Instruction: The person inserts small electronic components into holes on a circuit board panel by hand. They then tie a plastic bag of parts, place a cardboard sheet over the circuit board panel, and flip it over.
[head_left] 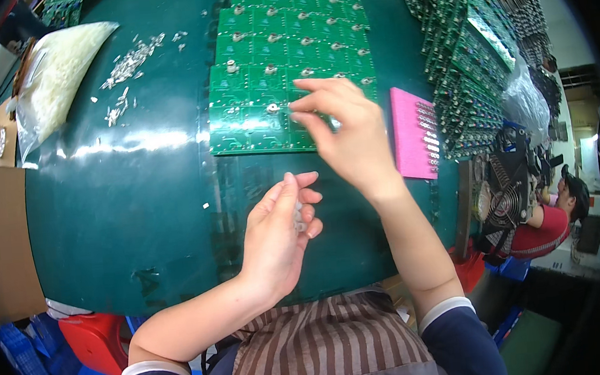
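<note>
Two hands, and the right hand [352, 127] is nearer: it's over the green circuit boards [250, 131], which spread under and left of its fingers [320, 100], running lengthwise away across the worktop [133, 222]. Thumb and index nearly pinched, can't tell if on anything. Left hand [269, 225] is curled round some small whitish parts [299, 219].

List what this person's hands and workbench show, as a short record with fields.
Left hand: curled around small pale pieces
Right hand: over green circuit boards; unclear whether its fingers pinch anything
Left side: loose white pieces, bag of pale bits
Right side: pink block, piled circuit boards
</note>
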Available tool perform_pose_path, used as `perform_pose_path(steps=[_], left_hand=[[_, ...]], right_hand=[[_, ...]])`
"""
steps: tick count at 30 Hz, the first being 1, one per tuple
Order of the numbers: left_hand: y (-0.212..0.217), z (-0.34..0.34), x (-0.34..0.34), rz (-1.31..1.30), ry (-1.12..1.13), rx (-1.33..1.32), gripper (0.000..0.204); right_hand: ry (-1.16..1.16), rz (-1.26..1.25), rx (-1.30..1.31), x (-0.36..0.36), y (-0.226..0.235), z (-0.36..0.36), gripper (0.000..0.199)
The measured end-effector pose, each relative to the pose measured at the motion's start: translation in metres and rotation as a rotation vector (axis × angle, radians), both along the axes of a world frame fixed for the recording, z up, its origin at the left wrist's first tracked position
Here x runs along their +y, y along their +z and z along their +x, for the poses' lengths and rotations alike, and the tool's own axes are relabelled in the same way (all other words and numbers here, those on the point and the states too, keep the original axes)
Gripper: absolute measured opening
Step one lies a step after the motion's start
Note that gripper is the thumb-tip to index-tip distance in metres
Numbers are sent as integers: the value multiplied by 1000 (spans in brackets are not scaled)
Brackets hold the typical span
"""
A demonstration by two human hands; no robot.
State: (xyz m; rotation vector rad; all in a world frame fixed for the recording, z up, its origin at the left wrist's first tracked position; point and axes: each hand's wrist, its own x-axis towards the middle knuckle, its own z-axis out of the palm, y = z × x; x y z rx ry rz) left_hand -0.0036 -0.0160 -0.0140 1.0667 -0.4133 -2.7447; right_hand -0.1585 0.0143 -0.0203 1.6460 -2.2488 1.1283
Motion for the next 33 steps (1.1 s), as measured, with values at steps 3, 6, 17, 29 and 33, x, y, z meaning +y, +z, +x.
perform_pose_path(steps=[3, 6, 17, 29, 33], left_hand=[[3, 2, -1, 22, -38, 32, 32], [4, 0, 2, -27, -108, 54, 34], [1, -6, 4, -152, -140, 20, 21], [8, -8, 6, -226, -274, -29, 21], [7, -6, 1, -231, -224, 63, 22]], right_hand=[[-242, 5, 31, 37, 13, -25, 7], [-563, 166, 230, 85, 18, -61, 9], [-712, 319, 176, 118, -1, -69, 12], [-645, 134, 69, 129, 10, -62, 7], [-187, -118, -861, 108, 35, -6, 7]])
